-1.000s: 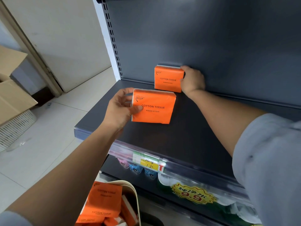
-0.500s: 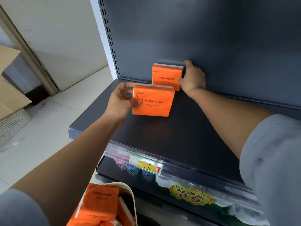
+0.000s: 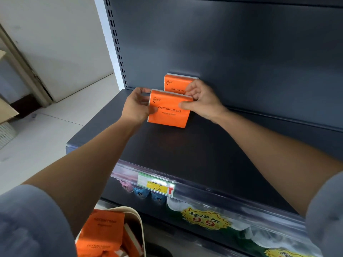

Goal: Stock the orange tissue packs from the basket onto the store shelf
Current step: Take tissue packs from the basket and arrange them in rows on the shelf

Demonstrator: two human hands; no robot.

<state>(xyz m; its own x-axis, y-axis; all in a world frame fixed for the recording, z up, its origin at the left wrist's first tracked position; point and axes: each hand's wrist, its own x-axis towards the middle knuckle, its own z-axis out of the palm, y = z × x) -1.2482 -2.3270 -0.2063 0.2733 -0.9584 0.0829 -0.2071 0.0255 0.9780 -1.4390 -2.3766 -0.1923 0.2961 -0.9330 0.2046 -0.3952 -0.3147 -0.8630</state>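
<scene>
a person's two bare arms reached over a dark grey shelf (image 3: 185, 154); the left hand (image 3: 136, 106) gripped the left edge of an orange front pack (image 3: 169, 113), fingers curled behind it and thumb pressed on its printed face; the right hand (image 3: 202, 101) pinched the same pack's upper right corner, thumb on the face and fingers curled over the top; the front pack stood upright toward the back left of the shelf, its "cotton tissue" label facing the camera; whether its bottom edge touched the shelf could not be told; just behind it a rear pack (image 3: 174, 85) stood upright against the back panel (image 3: 241, 52), its lower right part hidden by the right hand; a price tag (image 3: 157, 185) sat in the clear strip along the shelf's front edge; beneath the strip showed wrapped goods (image 3: 178, 204) and a yellow 9.9 sticker (image 3: 206, 218); at the bottom left a cream basket (image 3: 138, 217) held more orange packs (image 3: 104, 230); pale floor (image 3: 46, 141) lay to the left.
</scene>
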